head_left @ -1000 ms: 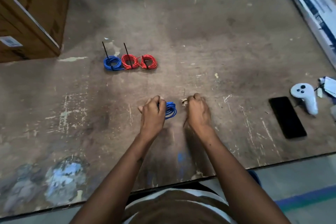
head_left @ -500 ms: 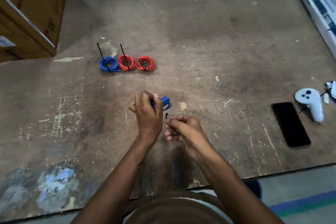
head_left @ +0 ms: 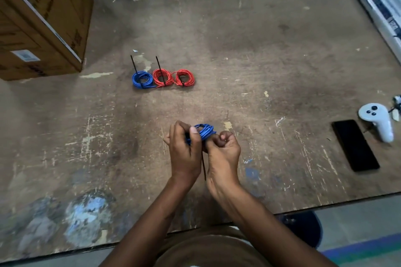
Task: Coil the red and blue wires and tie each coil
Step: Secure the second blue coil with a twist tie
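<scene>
— Surface? 
— Worn brown table (head_left: 249, 39), scuffed, paint-flecked. 
— On it? 
— Cardboard box (head_left: 41, 24) at 10 o'clock. Toward 11, a row touching: blue coil (head_left: 142, 79), red coil (head_left: 162, 78), second red coil (head_left: 184, 77). At 3, black phone (head_left: 355, 145) just beside white controller (head_left: 376, 122).

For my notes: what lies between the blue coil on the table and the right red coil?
The head view shows another red coil between the blue coil and the right red coil.

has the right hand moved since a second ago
Yes. The right hand has come back from near the pale chip in the tabletop, toward the person and the left hand, at the blue coil.
</scene>
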